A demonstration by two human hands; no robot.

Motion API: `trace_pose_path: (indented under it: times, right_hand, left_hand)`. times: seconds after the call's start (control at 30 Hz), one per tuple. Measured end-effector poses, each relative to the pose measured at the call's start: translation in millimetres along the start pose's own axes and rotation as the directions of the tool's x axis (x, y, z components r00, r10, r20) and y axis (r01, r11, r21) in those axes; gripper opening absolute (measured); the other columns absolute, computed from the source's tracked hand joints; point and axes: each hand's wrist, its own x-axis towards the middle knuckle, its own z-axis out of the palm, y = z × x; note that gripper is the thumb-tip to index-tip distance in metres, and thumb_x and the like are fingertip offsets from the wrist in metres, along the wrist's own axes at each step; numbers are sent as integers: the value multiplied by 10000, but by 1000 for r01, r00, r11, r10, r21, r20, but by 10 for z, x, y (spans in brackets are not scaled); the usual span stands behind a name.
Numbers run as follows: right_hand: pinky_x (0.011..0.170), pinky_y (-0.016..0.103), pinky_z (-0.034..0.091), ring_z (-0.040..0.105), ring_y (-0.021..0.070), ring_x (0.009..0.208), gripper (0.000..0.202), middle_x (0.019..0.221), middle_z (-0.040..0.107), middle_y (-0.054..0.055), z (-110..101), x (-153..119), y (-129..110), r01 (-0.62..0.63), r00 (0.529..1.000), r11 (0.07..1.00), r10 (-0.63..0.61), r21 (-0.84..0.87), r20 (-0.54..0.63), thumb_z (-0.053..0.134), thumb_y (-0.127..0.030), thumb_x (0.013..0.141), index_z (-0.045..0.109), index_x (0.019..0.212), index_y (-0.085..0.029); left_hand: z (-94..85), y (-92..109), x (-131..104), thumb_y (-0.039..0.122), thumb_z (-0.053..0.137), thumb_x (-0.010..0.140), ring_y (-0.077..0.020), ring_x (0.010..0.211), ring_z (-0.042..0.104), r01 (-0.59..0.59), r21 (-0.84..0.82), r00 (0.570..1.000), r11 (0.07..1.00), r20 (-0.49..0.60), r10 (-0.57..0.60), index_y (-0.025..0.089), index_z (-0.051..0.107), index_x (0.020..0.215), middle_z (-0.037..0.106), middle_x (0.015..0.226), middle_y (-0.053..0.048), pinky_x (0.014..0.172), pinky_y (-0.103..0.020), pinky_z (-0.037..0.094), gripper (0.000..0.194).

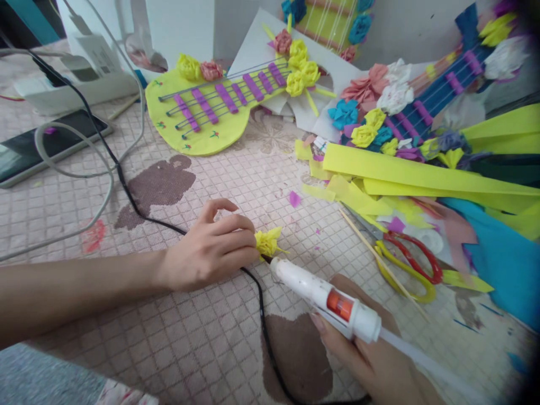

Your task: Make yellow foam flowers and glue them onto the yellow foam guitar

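Observation:
In the middle of the head view, my left hand (211,247) pinches a small crumpled yellow paper flower (268,242) just above the checked cloth. My right hand (367,343) is wrapped around a white hot glue gun (314,289), with a clear glue stick (430,360) sticking out of its rear. The gun's dark nozzle (266,258) points at the flower's underside and looks to touch it or nearly so. Most of my right fingers are hidden behind the gun. A black cord (261,304) passes under my left hand.
A yellow paper guitar (202,118) lies at the back, a blue one (422,112) to its right. Scissors (411,264), a wooden skewer (379,259) and yellow paper strips (405,169) lie on the right. A phone (54,143) and a power strip (76,87) stand left among cables.

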Motion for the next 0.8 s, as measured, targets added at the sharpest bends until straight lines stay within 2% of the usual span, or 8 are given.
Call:
trace_pose_path:
  times: [0.13,0.53,0.8]
  right_hand:
    - [426,236,392,486,118,464,139,591,495,-45,-12,4,-8,-8,999,1000,8,-9,-33,525,-235,819,425,722,-243]
    - [425,201,405,489,97,456,153,553,454,-60,-18,-27,33,-21,999,999,20,26,31,500,-235,848,422,716,-237]
    - [421,219,419,508,114,453,128,551,491,-48,-59,-27,43,-10,1000,1000,10,-27,13,504,-257,840,452,725,-239]
  left_hand:
    - [-12,5,8,125,436,915,-168,904,603,4,-3,1000,1000,-5,-4,203,586,924,672,855,-1,912,-420,345,169]
    - [7,-1,-9,136,435,915,-160,905,592,14,-9,1000,1000,-3,-14,214,577,933,670,850,4,913,-406,335,164]
    - [31,-6,15,188,496,909,-155,889,568,90,-76,996,993,-6,-91,218,591,911,665,857,2,902,-388,341,100]
